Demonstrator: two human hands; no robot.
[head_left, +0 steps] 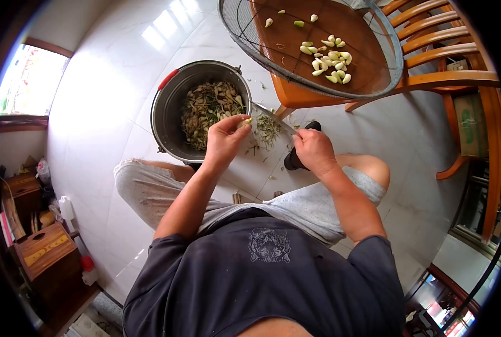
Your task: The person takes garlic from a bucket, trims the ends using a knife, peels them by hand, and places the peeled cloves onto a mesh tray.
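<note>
My left hand (226, 141) is closed over the rim of the bucket, pinching a small onion-like bulb (246, 121) between thumb and fingertips. In my right hand (315, 150) is a knife (277, 119), its blade pointing up and left toward the bulb. The metal bucket (166, 126) with a red handle grip holds a heap of unpeeled bulbs (208, 109) with dry stems and roots. Up to the right, a round mesh sieve (395, 64) carries several clean white bulbs (332, 59).
The sieve rests on a wooden chair (298, 96). Green and dry trimmings (268, 130) lie on the pale tiled floor (115, 112) between bucket and foot. At the left stand wooden boxes (45, 250) and a white bottle (66, 208). A cardboard box (470, 126) sits at the right.
</note>
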